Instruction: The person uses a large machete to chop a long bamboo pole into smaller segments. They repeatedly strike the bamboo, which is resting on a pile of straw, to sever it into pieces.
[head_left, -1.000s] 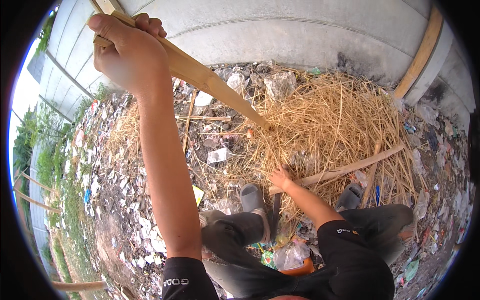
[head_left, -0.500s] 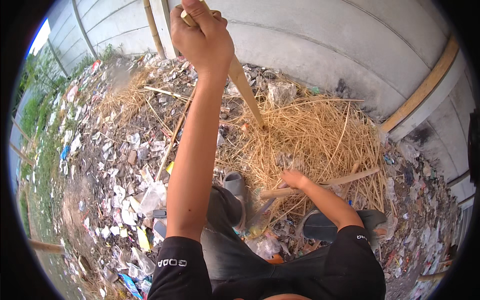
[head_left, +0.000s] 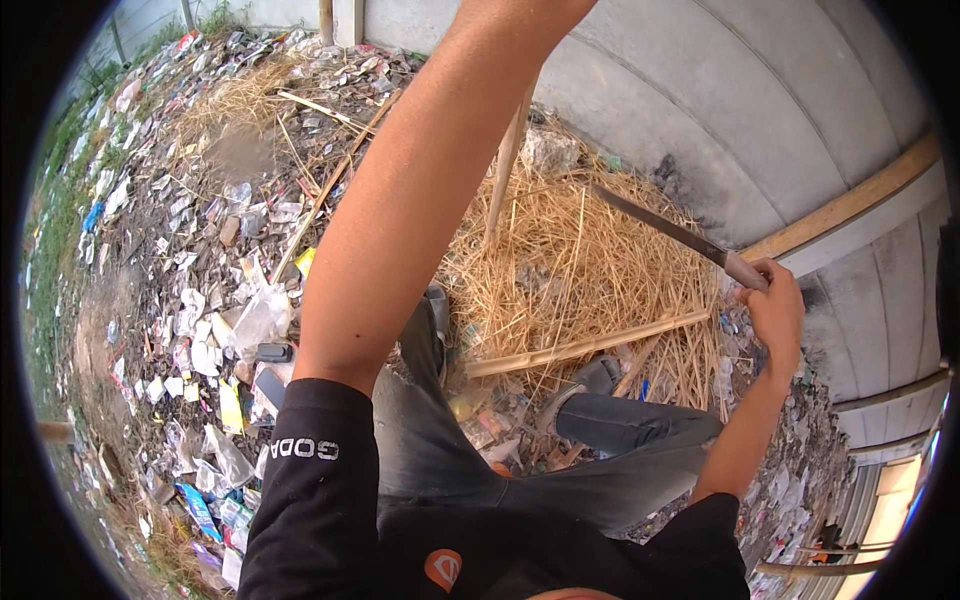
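Note:
My right hand [head_left: 775, 315] is closed round the pale handle of a machete [head_left: 665, 225]. Its long dark blade points up and left, above a heap of thin bamboo shavings [head_left: 600, 260]. At the top edge, my left hand [head_left: 535, 8] is mostly cut off and its fingers are out of the picture. Below it a bamboo pole [head_left: 506, 165] stands upright, its lower end in the shavings and its top hidden by my arm; half a second ago that hand was wrapped round it. Across the heap's near side lies a split bamboo piece [head_left: 590, 345], in front of my feet.
Litter and plastic scraps [head_left: 200, 330] cover the ground on the left. A grey concrete panel wall [head_left: 740, 110] rises behind the heap, with a bamboo post [head_left: 850, 205] leaning along it. A pale rock [head_left: 550, 152] sits at the wall's foot. Thin bamboo strips [head_left: 325, 195] lie left of my arm.
My right hand has risen from low beside the heap to the right, bringing the machete into plain sight. My left hand has gone up and right, and the pole stands more upright.

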